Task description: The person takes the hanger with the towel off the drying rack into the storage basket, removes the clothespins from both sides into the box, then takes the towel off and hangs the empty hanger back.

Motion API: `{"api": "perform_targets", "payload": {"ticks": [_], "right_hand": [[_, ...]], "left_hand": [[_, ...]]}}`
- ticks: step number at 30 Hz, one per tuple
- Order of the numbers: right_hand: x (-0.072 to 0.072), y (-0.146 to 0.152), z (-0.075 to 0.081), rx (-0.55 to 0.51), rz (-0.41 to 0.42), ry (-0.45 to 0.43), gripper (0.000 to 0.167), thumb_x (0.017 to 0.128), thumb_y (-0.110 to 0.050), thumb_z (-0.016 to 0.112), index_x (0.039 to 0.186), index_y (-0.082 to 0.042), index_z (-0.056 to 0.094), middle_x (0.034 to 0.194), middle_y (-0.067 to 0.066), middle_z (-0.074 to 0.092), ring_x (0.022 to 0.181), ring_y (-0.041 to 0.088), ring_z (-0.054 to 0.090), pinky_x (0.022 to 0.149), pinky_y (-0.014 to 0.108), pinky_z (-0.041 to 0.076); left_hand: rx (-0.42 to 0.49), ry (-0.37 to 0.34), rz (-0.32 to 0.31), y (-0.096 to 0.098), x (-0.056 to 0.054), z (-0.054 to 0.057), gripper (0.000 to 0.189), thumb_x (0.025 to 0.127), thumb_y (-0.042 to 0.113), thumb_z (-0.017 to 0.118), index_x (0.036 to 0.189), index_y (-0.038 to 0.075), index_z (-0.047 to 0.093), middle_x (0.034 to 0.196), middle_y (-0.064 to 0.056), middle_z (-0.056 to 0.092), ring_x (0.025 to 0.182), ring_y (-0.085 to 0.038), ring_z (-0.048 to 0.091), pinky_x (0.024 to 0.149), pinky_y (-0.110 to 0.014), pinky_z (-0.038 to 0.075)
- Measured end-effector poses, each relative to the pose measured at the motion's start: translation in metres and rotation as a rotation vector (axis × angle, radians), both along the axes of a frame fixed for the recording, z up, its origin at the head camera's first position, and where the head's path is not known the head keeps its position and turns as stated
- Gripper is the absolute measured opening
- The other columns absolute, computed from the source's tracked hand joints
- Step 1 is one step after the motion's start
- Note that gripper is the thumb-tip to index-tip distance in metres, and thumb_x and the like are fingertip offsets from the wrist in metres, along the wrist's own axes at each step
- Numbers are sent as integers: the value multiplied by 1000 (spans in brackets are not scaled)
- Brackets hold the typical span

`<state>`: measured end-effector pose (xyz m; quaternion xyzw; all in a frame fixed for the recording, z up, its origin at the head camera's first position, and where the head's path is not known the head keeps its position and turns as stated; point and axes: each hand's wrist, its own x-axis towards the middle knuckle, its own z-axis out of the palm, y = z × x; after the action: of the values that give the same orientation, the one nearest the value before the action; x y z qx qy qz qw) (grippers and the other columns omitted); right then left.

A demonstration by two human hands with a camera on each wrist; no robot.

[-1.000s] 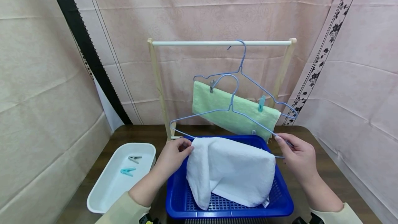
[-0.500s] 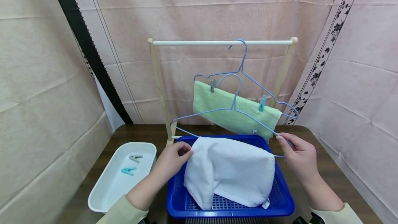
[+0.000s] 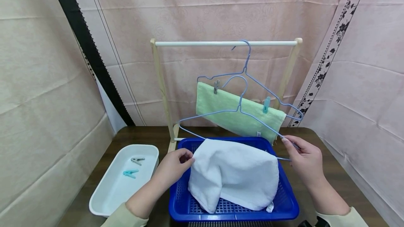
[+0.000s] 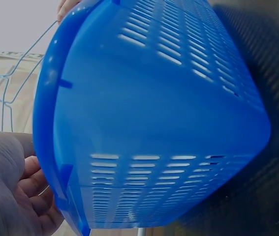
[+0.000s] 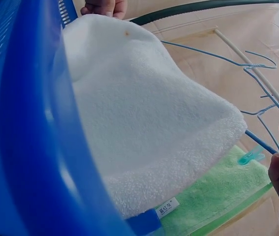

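Observation:
A white towel [image 3: 236, 174] hangs folded over the bottom bar of a blue wire hanger [image 3: 221, 111], low over the blue basket [image 3: 233, 216]. My right hand [image 3: 306, 158] grips the hanger's right end. At the towel's upper left edge, my left hand [image 3: 176, 167] pinches the cloth between thumb and finger; its fingers [image 5: 107, 7] show at that edge in the right wrist view. The basket's wall [image 4: 129, 108] hides the towel in the left wrist view. A small label [image 5: 167, 207] pokes out at the towel's lower right corner.
Behind stands a drying rack [image 3: 202, 43]. From it hangs another blue hanger [image 3: 247, 57] with a green towel [image 3: 233, 111], held by a grey clothespin [image 3: 216, 87] and a teal one [image 3: 266, 104]. A white tray [image 3: 110, 192] on the left holds two clothespins [image 3: 130, 173].
The held hanger has slid slightly to the right at its hook and left end. My left hand has dropped a little with the towel's edge, and the towel's left folds have shifted.

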<state>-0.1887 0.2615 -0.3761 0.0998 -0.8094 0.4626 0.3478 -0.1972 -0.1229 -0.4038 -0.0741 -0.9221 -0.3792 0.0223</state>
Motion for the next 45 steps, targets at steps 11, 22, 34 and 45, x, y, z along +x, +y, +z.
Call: {"api": "perform_targets", "payload": {"ticks": [11,22,34,45], "right_hand": [[0,3,0,22,3,30,13,88,2,72,100,-2,75,60,-6,56,38,8,47,39,18,43],[1,3,-1,36,-7,13,13,89,0,71,101,-3,75,61,-5,57,39,8,47,40,18,43],[2,1,2,68,27,40,12,88,2,72,99,-3,75,62,-5,56,39,6,47,41,18,44],[2,0,1,88,38,46,11,88,3,71,98,-2,74,61,-6,55,38,6,47,40,18,43]], "left_hand": [[1,22,3,-5,4,-4,5,93,27,70,92,22,68,82,9,62,76,-12,55,72,-33,49],[1,16,-7,-6,5,-5,4,93,25,70,93,22,68,82,9,62,76,-12,55,72,-33,49],[17,-72,-9,-4,0,0,13,97,32,65,107,24,68,90,8,64,79,-14,58,69,-32,51],[44,-14,-41,12,-6,6,35,97,35,64,128,17,64,118,3,67,91,-12,62,74,-34,54]]}}
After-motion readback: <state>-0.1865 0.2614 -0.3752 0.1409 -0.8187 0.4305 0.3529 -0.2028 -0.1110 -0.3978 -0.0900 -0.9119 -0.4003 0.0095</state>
